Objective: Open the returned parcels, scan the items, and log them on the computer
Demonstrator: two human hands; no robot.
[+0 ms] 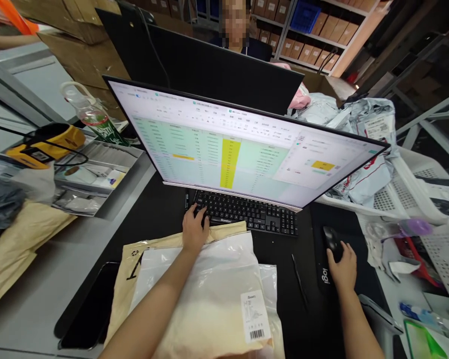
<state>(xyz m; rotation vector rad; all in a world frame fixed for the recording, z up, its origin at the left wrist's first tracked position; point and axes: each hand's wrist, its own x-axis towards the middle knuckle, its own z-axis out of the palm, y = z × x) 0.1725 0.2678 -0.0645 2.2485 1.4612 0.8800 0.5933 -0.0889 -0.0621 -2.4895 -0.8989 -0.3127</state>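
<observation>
My left hand (194, 230) rests on the left end of a black keyboard (247, 212), fingers curled down onto the keys, holding nothing. My right hand (342, 269) lies over a black mouse (331, 239) on a black mouse pad (324, 276), fingers cupped round it. Under my left forearm lies a clear plastic bag with a barcode label (224, 294) on top of a tan mailer (134, 259). A wide monitor (243, 144) showing a spreadsheet with yellow cells stands just behind the keyboard.
A black phone (93, 304) lies left of the bags and a pen (299, 279) to their right. A yellow scanner (45, 144), a water bottle (92, 112) and a grey tray (97, 179) stand left. White baskets with grey parcels (366, 139) sit right. A person sits behind a second monitor (209, 60).
</observation>
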